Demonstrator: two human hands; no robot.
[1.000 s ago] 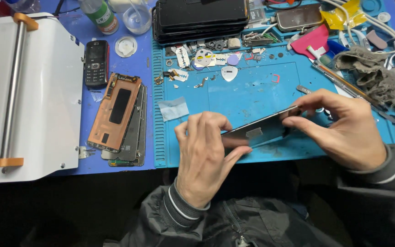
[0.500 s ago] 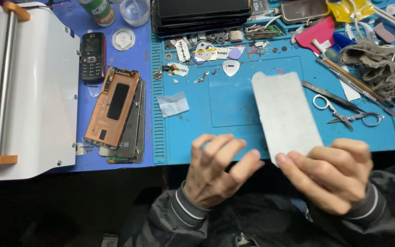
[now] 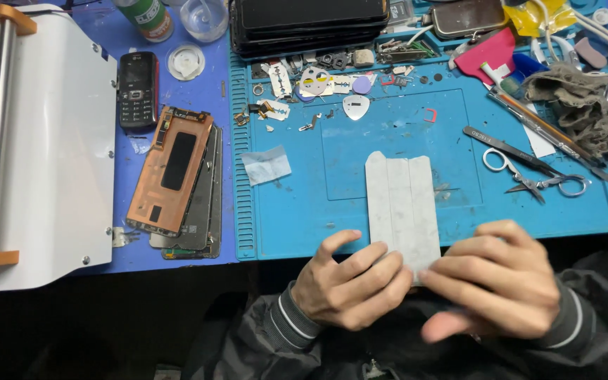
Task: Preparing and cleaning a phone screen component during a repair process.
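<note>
While both hands sit low at the near edge of the work surface, I see them meeting on one thing: the grey panel (image 3: 402, 211), a flat, rounded-corner sheet marked with pale lengthwise strips. My left hand (image 3: 350, 285) has its fingers curled onto the panel's near left corner, and my right hand (image 3: 497, 288) pinches the near right corner, so each hand is grasping the panel rather than lying slack. From that shared grip the panel runs straight away from the hands, its long axis pointing forward and leaning slightly to the left, with the far end resting over the blue mat (image 3: 304, 211). Neither hand is clearly nearer; the near short edge lies between them, touching both.

Further out, ahead of the right hand, the scissors (image 3: 540, 179) and the tweezers (image 3: 504, 149) lie apart from the panel. Ahead and left of the left hand sits a small clear film scrap (image 3: 266, 166), and beyond that, well to the left, the copper-backed phone frame (image 3: 172, 170) rests on a stack of similar parts.
</note>
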